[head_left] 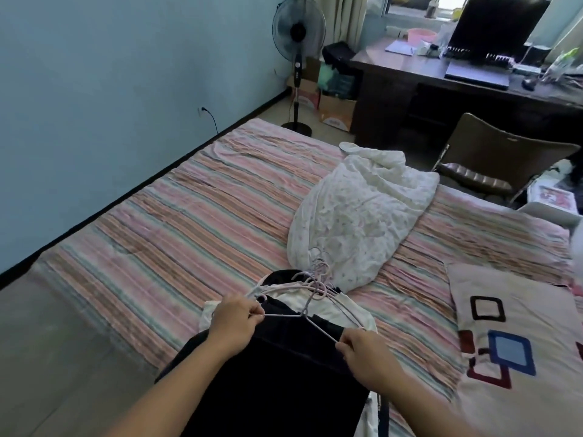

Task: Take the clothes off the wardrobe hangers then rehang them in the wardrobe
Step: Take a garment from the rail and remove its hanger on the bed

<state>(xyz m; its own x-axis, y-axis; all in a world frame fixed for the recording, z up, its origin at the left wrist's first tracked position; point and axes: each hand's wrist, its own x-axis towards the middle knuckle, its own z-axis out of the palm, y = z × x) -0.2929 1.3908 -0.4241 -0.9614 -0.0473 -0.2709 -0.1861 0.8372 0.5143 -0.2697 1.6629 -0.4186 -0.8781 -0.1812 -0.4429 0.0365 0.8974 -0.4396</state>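
- Here, far left: blue wall (110,89), bare floor (56,357) along the bed's edge.
- Striped bed (189,216) across the middle.
- Standing fan (298,58) at the foot of the bed, by the wall.
- Left hand (235,320), fingers curled, pinching the left end of a thin pale hanger (303,320).
- Dark garment (277,373) under the hanger, spread on the near edge of the bed, running down toward the camera.
- White garment (303,299) beneath and beyond the dark one, edges showing on both sides.
- More hangers (318,275) bunched together just past the collar, hooks tangled, touching the quilt.
- Crumpled white quilt (362,216) on the bed, beyond the clothes.
- Right hand (362,351), fingers curled, pinching the right end of the same hanger.
- Dark surface (441,70) at the back right, carrying a monitor (498,26), a laptop (476,75) and a pink bowl (421,35).
- Brown chair (492,159) between surface and bed.
- Pillow (520,342) with square prints at the right edge of the bed.
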